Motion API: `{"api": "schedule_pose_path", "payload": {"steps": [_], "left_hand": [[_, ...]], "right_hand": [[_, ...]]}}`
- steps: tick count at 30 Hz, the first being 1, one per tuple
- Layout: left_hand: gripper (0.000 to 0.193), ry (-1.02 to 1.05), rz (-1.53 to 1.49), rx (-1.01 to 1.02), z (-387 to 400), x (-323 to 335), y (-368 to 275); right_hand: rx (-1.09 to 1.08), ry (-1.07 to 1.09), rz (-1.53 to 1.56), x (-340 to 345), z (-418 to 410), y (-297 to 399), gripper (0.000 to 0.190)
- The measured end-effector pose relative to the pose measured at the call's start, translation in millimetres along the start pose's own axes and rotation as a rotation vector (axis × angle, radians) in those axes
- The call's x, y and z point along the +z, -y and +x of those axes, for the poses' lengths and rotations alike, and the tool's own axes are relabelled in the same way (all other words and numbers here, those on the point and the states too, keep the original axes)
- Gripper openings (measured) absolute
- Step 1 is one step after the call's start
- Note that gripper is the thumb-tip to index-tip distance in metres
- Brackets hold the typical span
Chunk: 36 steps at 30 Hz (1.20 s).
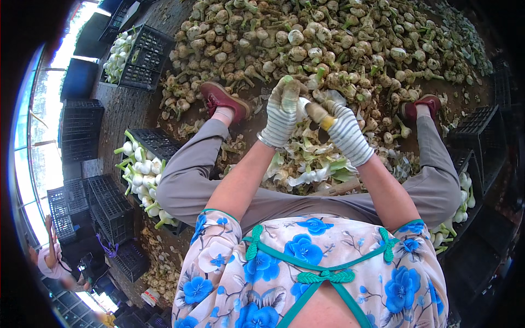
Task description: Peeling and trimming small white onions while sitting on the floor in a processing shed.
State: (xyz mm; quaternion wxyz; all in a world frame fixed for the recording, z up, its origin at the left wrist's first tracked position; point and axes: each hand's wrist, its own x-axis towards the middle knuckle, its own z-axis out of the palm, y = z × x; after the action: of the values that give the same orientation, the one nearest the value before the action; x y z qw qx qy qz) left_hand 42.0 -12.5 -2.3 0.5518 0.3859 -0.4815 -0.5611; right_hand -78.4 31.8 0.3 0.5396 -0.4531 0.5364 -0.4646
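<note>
My left hand [283,110], in a striped white knit glove with soiled fingers, is closed around a garlic bulb [302,107], whose white side shows between the hands. My right hand [342,125], gloved alike, has yellow tape on one finger and touches the same bulb with its fingertips. Whether it also holds a small tool cannot be seen. Beyond the hands spreads a large heap of unpeeled garlic bulbs [295,37] with cut stems. Below them, between my legs, lie stripped garlic skins and leaves [316,168].
A black plastic crate of cleaned garlic [143,172] stands beside my left leg, another crate of garlic [463,205] by my right. A further filled crate [151,49] is at upper left. Stacked crates [110,205] line the left; a person [51,258] is at lower left.
</note>
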Motion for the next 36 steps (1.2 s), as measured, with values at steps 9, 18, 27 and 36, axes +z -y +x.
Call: {"api": "schedule_pose_path", "payload": {"steps": [9,18,27,36], "left_hand": [[0.029,0.027,-0.085,-0.164,-1.3,-4.1,-6.2],[0.031,0.050,-0.115,-0.243,0.8,-7.4,-2.6],[0.033,0.075,-0.096,-0.229,0.7,-7.3,-1.5],[0.039,-0.079,-0.583,-0.552,19.2,-16.6,-0.3]], "right_hand": [[0.220,0.003,0.383,-4.1,-4.5,7.9,0.030],[0.322,0.135,0.329,-12.6,0.3,12.7,0.033],[0.325,0.098,0.262,-3.6,-2.5,27.5,0.026],[0.398,0.061,0.037,-13.7,-2.6,-25.9,0.027]]}}
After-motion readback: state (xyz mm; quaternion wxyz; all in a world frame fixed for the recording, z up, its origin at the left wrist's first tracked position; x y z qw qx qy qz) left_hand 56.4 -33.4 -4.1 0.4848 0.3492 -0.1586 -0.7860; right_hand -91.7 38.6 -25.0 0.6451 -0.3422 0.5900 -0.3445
